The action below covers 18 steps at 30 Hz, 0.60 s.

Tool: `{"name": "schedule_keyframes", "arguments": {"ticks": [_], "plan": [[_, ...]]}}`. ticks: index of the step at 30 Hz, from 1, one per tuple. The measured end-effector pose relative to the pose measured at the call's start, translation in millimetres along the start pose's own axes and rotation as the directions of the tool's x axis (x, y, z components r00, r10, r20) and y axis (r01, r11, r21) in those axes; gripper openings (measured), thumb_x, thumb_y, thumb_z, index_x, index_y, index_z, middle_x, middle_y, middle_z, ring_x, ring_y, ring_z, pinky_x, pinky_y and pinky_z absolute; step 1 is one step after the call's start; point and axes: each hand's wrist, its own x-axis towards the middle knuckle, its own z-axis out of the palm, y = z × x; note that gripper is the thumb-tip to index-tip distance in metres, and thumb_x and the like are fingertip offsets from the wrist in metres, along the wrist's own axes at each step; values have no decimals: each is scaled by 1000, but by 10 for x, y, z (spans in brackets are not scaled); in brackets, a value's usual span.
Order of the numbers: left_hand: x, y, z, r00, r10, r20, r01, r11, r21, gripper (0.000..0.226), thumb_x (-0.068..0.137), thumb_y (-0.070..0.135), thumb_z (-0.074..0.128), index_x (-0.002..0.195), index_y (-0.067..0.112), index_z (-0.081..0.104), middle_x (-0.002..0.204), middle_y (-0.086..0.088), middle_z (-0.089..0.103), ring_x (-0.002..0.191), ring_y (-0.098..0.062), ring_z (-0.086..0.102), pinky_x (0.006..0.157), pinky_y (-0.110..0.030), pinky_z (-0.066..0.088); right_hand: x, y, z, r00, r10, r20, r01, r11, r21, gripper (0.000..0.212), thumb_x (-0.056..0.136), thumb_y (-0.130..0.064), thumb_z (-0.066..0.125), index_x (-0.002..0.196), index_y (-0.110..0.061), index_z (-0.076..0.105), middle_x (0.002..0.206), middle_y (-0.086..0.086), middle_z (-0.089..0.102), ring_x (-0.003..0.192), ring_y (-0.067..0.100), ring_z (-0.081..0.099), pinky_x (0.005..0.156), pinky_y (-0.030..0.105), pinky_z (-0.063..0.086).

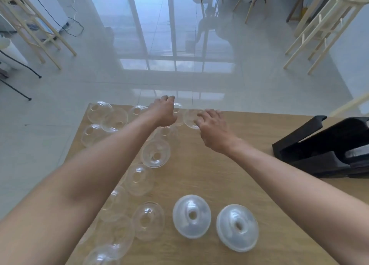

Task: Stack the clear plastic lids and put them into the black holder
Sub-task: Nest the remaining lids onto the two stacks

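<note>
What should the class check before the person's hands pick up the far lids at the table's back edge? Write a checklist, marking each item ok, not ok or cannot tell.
1. Left hand is over a lid at the far edge: ok; whether it grips that lid: cannot tell.
2. Right hand is free to grasp: ok, fingers spread above the far lid, holding nothing.
3. Far lids sit safely on the table: not ok, they lie right at the back edge.
4. Black holder is within the right arm's side: ok.
5. Holder has room: cannot tell, its inside is dark.
6. Two whitish stacks stand clear of both arms: ok.
</note>
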Motion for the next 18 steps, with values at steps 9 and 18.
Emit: {"name": "schedule_keyframes", "arguments": {"ticks": [9,18], "plan": [[297,87,324,999,34,-29,-38,990,-136,86,84,36,79,157,14,39,150,-14,50,137,-37,49,111,-50,44,40,169,110,995,-102,18,103,975,-198,32,89,3,50,113,-12,66,116,8,67,112,32,59,90,39,43],[-579,211,-21,957,103,-272,-179,945,-273,90,84,41,82,160,22,38,157,-7,45,144,-34,35,114,-49,38,-1138,238,-399,839,543,-40,-327,561,761,10,102,-22,67,108,-20,74,96,-11,75,89,5,71,78,23,59]]}}
